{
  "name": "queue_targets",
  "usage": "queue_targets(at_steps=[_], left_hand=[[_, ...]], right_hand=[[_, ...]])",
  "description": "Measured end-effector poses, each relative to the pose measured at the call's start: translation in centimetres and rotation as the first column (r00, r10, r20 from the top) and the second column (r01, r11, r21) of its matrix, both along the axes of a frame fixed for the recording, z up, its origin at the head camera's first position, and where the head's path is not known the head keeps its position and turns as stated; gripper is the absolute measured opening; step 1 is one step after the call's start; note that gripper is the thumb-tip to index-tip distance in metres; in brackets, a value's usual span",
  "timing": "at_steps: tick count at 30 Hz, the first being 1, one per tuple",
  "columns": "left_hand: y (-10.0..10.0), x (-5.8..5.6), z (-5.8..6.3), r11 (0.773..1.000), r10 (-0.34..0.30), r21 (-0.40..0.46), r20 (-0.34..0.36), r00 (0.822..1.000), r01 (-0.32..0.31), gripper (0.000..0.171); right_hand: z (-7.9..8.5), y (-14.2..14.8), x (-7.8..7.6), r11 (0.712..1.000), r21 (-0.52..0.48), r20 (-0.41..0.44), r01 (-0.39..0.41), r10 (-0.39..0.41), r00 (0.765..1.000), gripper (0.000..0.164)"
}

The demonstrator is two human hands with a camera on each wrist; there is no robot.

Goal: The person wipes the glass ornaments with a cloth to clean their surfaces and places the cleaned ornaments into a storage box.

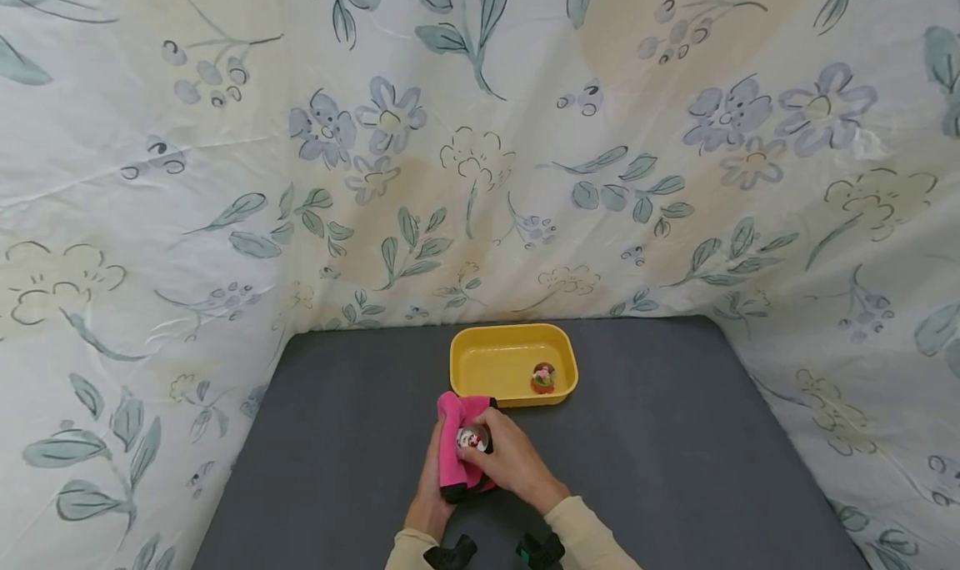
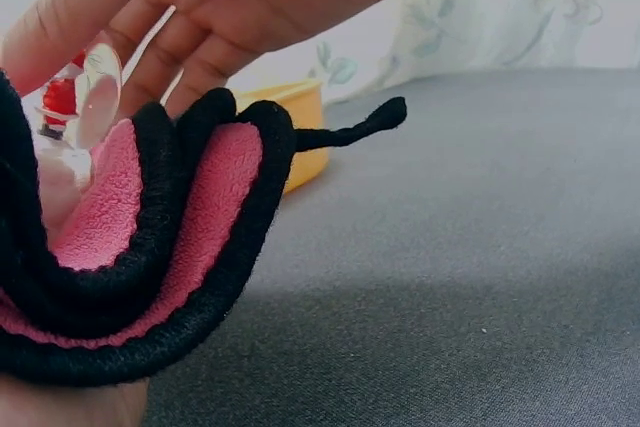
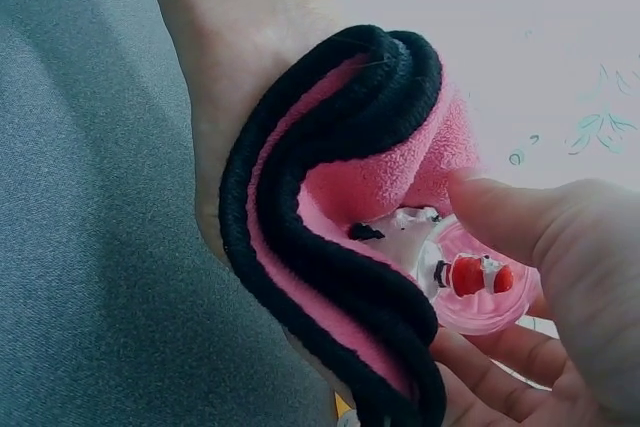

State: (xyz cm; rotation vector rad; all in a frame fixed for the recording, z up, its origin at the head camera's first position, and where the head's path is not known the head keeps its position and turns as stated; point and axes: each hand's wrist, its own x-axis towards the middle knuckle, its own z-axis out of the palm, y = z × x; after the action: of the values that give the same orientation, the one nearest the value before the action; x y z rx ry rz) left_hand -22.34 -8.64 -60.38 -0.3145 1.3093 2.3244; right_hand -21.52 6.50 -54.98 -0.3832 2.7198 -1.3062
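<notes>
A small clear snow globe [image 1: 472,439] with a red-and-white figure inside is pinched between the thumb and fingers of my right hand [image 1: 516,460]. Against its base lies a folded pink cloth [image 1: 451,441] with black edging, which my left hand [image 1: 431,482] holds from the left and below. In the right wrist view, the globe [image 3: 490,287] is tilted on its side, its white base tucked into the cloth's fold [image 3: 375,187]. A black loop [image 2: 350,134] sticks out from the cloth in the left wrist view. Most left fingers are hidden behind the cloth.
Just beyond the hands, a yellow tray [image 1: 487,370] stands on the dark grey table [image 1: 660,437]. A second snow globe [image 1: 543,377] with a reddish base sits in the tray's front right. Floral fabric [image 1: 480,178] surrounds the table at the back and sides.
</notes>
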Motion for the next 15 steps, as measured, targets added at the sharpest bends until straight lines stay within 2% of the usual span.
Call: queue_targets(at_steps=[15], left_hand=[[0.00, 0.11, -0.03, 1.000, 0.001, 0.028, 0.005, 1.000, -0.001, 0.067]], right_hand=[[-0.08, 0.16, 0.16, 0.999, 0.016, -0.061, -0.052, 0.052, 0.997, 0.034]])
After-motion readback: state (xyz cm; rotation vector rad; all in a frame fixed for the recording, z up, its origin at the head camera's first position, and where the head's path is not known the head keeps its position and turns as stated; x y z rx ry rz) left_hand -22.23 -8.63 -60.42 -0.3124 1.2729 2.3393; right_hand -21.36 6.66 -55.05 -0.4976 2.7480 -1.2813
